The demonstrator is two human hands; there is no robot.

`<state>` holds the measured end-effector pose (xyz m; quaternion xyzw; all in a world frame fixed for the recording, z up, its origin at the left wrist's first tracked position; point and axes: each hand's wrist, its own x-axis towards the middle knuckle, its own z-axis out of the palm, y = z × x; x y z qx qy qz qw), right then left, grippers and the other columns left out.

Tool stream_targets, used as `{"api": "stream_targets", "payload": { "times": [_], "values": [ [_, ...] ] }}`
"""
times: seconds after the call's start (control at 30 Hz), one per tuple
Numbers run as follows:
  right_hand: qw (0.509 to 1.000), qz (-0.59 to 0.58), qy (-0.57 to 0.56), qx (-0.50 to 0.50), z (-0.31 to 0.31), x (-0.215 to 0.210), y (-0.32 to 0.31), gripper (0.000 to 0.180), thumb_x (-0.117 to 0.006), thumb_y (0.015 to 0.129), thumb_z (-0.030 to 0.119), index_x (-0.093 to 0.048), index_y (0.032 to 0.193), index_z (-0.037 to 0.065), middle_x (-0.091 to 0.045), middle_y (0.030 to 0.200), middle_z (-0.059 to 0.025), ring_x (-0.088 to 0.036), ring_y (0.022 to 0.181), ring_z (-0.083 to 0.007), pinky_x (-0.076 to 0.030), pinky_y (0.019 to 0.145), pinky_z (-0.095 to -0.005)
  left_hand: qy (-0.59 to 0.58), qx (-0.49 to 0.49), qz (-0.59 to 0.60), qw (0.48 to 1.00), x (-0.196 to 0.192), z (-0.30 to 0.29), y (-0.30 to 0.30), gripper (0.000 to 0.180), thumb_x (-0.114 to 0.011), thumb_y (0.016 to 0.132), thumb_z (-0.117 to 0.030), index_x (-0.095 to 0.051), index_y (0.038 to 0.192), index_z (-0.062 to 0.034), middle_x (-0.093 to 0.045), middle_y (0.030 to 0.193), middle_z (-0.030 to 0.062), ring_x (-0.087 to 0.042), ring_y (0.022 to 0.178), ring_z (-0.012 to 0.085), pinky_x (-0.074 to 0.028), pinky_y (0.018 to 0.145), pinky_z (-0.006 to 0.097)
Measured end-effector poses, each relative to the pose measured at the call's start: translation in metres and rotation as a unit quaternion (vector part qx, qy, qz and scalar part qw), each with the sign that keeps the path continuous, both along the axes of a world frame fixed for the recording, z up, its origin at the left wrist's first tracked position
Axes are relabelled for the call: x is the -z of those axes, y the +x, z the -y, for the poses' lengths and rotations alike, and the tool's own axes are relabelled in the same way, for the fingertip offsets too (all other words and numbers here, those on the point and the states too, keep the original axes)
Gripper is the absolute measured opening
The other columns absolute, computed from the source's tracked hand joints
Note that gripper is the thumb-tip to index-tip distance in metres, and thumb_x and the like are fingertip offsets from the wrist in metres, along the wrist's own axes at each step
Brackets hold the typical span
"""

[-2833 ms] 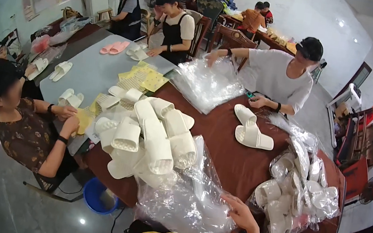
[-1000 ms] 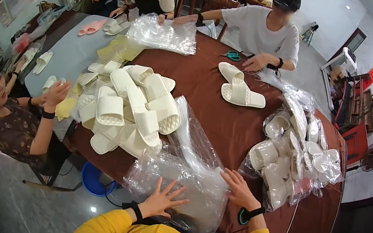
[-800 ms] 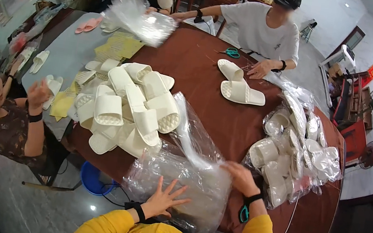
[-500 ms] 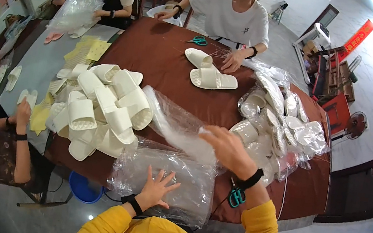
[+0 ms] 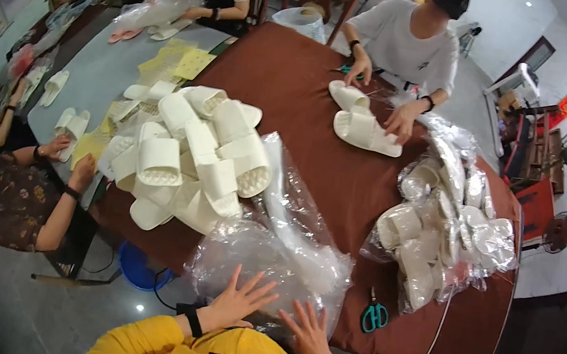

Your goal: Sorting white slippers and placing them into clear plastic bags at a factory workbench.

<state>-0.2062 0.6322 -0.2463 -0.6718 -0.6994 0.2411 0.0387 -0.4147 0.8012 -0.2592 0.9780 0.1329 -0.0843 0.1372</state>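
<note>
Both hands lie on a stack of clear plastic bags [image 5: 228,248] at the table's near edge. My left hand [image 5: 234,301] presses the bags with fingers spread. Beside it, my right hand [image 5: 307,330] rests on the lower right of the plastic, fingers also stretched apart. A crumpled strip of clear plastic [image 5: 295,223] runs from the stack toward the far side. Just left of it rises a heap of white slippers [image 5: 202,149]. Scissors with teal handles [image 5: 373,316] lie to the right of my right hand.
Bagged slippers [image 5: 444,217] are piled on the right of the brown-covered table [image 5: 300,68]. Across it, a person in a white shirt [image 5: 412,45] touches a pair of slippers [image 5: 367,132]. Other people work at a grey table [image 5: 89,91] on the left. A blue bucket [image 5: 141,267] stands below.
My right hand has come down from above the table onto the bags beside my left. The plastic strip now lies over the stack. The person opposite has both hands near the slippers.
</note>
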Motion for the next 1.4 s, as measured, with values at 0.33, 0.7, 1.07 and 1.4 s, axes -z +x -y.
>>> {"api": "stream_targets", "payload": {
  "times": [0.33, 0.7, 1.07, 1.4],
  "values": [
    [0.971, 0.199, 0.109, -0.073, 0.032, 0.09, 0.009, 0.063, -0.054, 0.09, 0.021, -0.039, 0.149, 0.039, -0.038, 0.155, -0.0027, -0.036, 0.142, -0.0254, -0.017, 0.112, -0.0663, 0.106, -0.013, 0.03, 0.994, 0.089, -0.038, -0.104, 0.073, -0.049, 0.093, -0.017, -0.022, 0.151, -0.0524, -0.017, 0.163, 0.001, -0.016, 0.149, 0.0337, -0.022, 0.107, 0.076],
    [0.925, -0.237, 0.176, 0.238, -0.009, -0.037, 0.105, 0.03, -0.069, 0.086, 0.008, -0.067, 0.116, 0.004, -0.068, 0.114, -0.0137, -0.065, 0.104, -0.0326, -0.051, 0.091, -0.0365, -0.078, -0.054, -0.089, 0.992, -0.026, -0.062, -0.065, 0.076, -0.07, 0.082, -0.015, -0.042, 0.146, -0.0425, -0.034, 0.153, 0.0107, -0.022, 0.146, 0.0417, -0.015, 0.11, 0.075],
    [0.636, -0.368, 0.343, 0.585, 0.118, 0.075, 0.319, 0.06, -0.07, 0.091, 0.034, -0.052, 0.136, -0.002, -0.059, 0.13, -0.0146, -0.06, 0.113, -0.0287, -0.05, 0.093, -0.0391, -0.046, -0.201, 0.108, 0.972, 0.007, -0.057, -0.019, 0.059, -0.076, 0.078, -0.029, -0.056, 0.132, -0.0158, -0.051, 0.124, 0.008, -0.047, 0.12, 0.0286, -0.028, 0.105, 0.067],
    [0.629, -0.352, 0.41, 0.559, 0.024, -0.007, 0.299, 0.063, -0.064, 0.094, 0.025, -0.04, 0.143, -0.006, -0.05, 0.138, -0.0167, -0.052, 0.121, -0.0261, -0.042, 0.104, -0.0388, 0.015, -0.265, 0.117, 0.957, 0.023, -0.052, -0.041, 0.067, -0.076, 0.078, -0.028, -0.051, 0.14, -0.0198, -0.048, 0.124, 0.0086, -0.043, 0.12, 0.0301, -0.032, 0.099, 0.058]
  ]
}}
